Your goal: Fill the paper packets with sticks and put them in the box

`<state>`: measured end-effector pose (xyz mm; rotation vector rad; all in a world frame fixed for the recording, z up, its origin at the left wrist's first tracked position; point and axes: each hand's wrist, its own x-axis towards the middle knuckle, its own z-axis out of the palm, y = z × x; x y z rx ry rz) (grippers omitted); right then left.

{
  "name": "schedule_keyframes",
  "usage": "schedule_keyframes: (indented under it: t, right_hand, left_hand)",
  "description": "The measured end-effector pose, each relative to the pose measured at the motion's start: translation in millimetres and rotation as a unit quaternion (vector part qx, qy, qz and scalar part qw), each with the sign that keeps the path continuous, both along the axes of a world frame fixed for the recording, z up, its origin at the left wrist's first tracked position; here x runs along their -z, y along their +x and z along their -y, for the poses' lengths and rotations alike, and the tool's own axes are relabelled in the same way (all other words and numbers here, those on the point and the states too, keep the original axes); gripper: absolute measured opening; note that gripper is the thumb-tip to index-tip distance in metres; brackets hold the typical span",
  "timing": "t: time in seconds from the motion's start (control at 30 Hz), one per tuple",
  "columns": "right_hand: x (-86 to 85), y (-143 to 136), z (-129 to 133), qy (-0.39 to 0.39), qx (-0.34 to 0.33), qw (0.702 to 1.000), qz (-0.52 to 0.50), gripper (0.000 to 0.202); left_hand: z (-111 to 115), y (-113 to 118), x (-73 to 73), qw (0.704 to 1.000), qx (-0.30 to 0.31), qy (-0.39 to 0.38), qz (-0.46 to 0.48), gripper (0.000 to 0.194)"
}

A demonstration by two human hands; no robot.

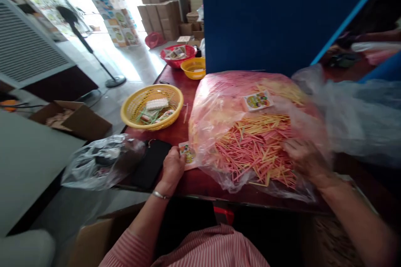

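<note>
A large clear plastic bag lies open on the dark red table, full of thin pink and yellow sticks. My right hand is at the right edge of the bag's opening, its fingers curled down against the sticks; what they pinch, if anything, is hidden. To the left of the bag, my left hand is closed on the edge of a small printed card with a colourful picture. A similar printed card rests on top of the bag.
A yellow basket with small packs and green sticks stands at left. Beside my left hand lie a black pouch and a plastic bag of dark items. Farther back are a red basket, a yellow basin and a blue partition.
</note>
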<state>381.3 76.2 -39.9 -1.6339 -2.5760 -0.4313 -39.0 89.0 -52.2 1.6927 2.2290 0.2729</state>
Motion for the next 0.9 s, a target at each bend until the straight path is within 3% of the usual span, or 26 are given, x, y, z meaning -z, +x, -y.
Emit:
schedule_keyframes:
  t: [0.17,0.4,0.47,0.6,0.73,0.9]
  right_hand:
    - [23.0,15,-6,0.041,-0.034,0.997,-0.048,0.029]
    - [7.7,2,-9,-0.003,0.036,0.986,-0.161,0.031]
    - [4.1,-3,-11,-0.015,0.072,0.968,-0.241,0.034]
    - [-2.6,-11,-11,-0.026,0.137,0.902,-0.409,0.033]
    - [-10.1,-21,-9,-0.022,0.14,0.851,-0.506,0.028]
    - [-1.9,-29,-18,-0.027,0.149,0.803,-0.576,0.023]
  left_hand:
    - [-7,0,5.7,0.999,-0.023,0.001,0.024,0.023]
    - [-4,-8,9.3,0.993,-0.032,0.058,0.097,0.017]
    - [-1,-8,9.1,0.992,-0.02,0.086,0.089,0.017]
    - [6,-5,10.1,0.986,0.015,0.163,0.013,0.023]
    - [6,-7,13.8,0.971,0.056,0.227,-0.048,0.026]
    - [2,-13,-0.8,0.957,-0.066,0.282,0.011,0.022]
